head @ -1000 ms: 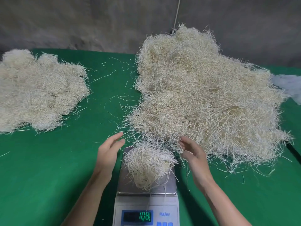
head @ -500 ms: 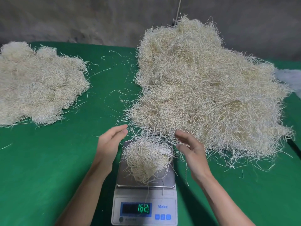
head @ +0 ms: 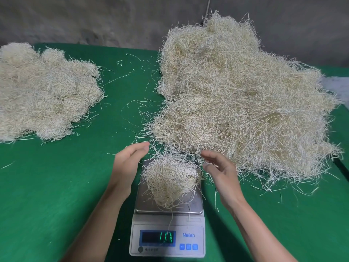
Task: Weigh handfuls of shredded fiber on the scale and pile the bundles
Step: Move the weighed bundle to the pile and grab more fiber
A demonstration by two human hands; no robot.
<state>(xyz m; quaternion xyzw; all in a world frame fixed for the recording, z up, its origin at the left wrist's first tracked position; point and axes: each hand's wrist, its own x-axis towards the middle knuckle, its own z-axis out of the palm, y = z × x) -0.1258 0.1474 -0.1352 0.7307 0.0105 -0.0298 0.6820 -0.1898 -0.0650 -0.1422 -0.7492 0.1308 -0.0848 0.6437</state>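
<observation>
As the readout (head: 166,237) drops 162 to 117, we hover left hand (head: 127,165) and right hand (head: 221,172) open beside the bundle (head: 171,181): unsettled.

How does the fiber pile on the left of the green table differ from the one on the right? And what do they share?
The left pile is smaller and lower; the right pile is far larger and heaps higher. The left pile shows rounded clumps; the right pile is one loose tangle. The right pile reaches the scale; the left pile lies apart. Both are pale shredded fiber.
</observation>
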